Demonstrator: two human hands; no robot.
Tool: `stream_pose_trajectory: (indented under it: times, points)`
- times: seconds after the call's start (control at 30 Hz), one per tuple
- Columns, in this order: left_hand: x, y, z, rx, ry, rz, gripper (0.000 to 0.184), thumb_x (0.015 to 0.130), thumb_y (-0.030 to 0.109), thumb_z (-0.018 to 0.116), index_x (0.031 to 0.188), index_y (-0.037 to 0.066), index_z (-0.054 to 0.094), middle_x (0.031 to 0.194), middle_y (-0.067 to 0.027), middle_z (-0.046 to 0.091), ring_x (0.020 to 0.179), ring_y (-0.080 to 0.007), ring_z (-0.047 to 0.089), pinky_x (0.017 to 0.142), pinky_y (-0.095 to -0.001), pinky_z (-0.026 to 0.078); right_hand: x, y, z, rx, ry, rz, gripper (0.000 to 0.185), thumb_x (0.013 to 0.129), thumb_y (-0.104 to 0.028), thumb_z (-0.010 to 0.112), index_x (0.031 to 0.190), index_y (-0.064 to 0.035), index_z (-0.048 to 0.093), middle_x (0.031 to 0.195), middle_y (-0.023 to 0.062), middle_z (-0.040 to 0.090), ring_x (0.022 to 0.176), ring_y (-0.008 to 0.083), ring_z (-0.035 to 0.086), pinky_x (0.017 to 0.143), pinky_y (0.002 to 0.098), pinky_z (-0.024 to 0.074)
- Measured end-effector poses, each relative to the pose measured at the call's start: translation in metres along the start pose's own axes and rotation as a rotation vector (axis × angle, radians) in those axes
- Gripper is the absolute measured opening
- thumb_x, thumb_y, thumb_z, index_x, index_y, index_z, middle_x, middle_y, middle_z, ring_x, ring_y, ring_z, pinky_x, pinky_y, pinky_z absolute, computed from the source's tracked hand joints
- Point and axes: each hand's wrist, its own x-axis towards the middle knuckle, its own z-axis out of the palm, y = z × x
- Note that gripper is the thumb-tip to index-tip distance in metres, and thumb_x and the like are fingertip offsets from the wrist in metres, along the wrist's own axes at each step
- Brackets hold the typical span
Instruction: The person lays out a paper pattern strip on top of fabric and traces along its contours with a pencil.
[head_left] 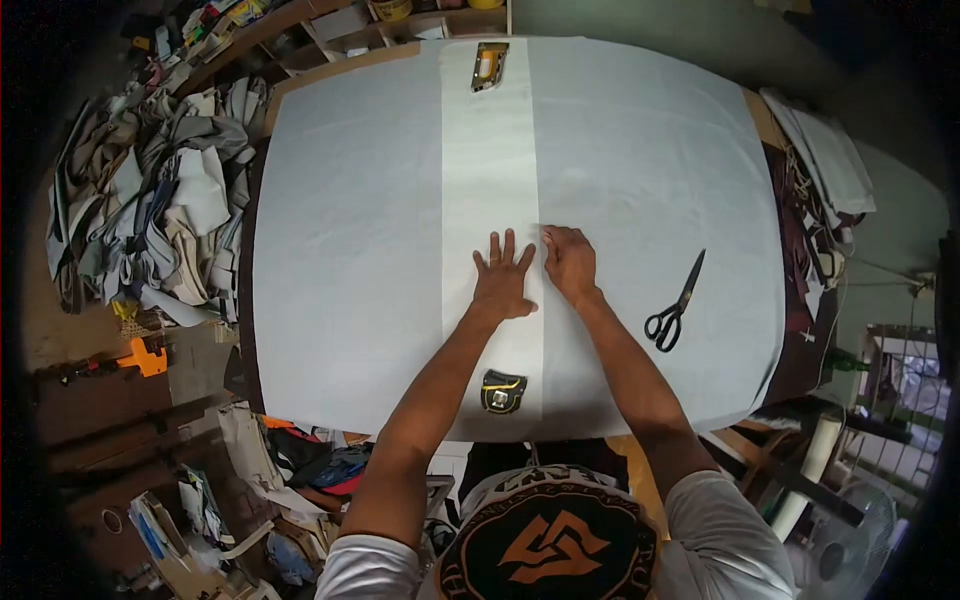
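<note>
My left hand lies flat with its fingers spread on a cream strip that runs down the middle of a grey sheet. Beside it, my right hand has its fingers pinched together at the strip's right edge; what they hold, if anything, is too small to tell. Black scissors rest on the grey sheet to the right. A yellow and black tape measure sits on the strip near the close edge, and a yellow and black tool lies at its far end.
Piled fabric scraps stand left of the table. Folded material lies at the right edge. Shelves are behind the table. An orange tool is at the left, and a fan stands at the lower right.
</note>
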Motion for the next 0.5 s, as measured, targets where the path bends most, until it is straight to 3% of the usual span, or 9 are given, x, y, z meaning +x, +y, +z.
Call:
stream_pose_trajectory:
  times: [0.13,0.27,0.4,0.5]
  points:
    - [0.0,-0.003,0.009,0.004,0.033,-0.002,0.12,0.066,0.043,0.091,0.166,0.014,0.029,0.174,-0.0295,0.007,0.16,-0.0532,0.003,0.118,-0.0783,0.019,-0.064,-0.028,-0.02,-0.002,-0.044,-0.033,0.016,0.092,-0.004,0.067,0.106,-0.0007,0.073,0.102,0.0181,0.075,0.094,0.0396,0.07,0.085,0.0477,0.0564]
    - [0.001,-0.004,0.008,0.031,-0.025,-0.021,0.122,0.071,0.046,0.089,0.169,0.016,0.023,0.175,-0.0271,0.001,0.16,-0.0513,-0.002,0.12,-0.0768,0.016,-0.1,-0.054,-0.039,0.053,-0.151,0.193,0.012,0.092,-0.006,0.068,0.103,-0.0032,0.072,0.097,0.0204,0.073,0.087,0.0417,0.07,0.081,0.0501,0.0562]
    - [0.001,-0.002,0.004,0.046,-0.037,-0.018,0.121,0.07,0.045,0.089,0.168,0.016,0.024,0.175,-0.0274,0.003,0.16,-0.0513,0.0,0.12,-0.0769,0.017,-0.04,-0.026,-0.022,0.025,-0.307,0.37,0.022,0.102,-0.021,0.058,0.098,-0.001,0.067,0.086,0.0268,0.068,0.081,0.0485,0.066,0.072,0.0541,0.0534]
    - [-0.002,-0.004,0.011,0.039,-0.023,-0.017,0.119,0.071,0.044,0.089,0.168,0.016,0.026,0.174,-0.0277,0.004,0.16,-0.0511,0.002,0.12,-0.0764,0.018,0.013,-0.005,0.0,0.134,-0.145,0.384,0.023,0.1,-0.02,0.058,0.093,0.0004,0.067,0.079,0.0274,0.067,0.076,0.048,0.066,0.07,0.0539,0.0529]
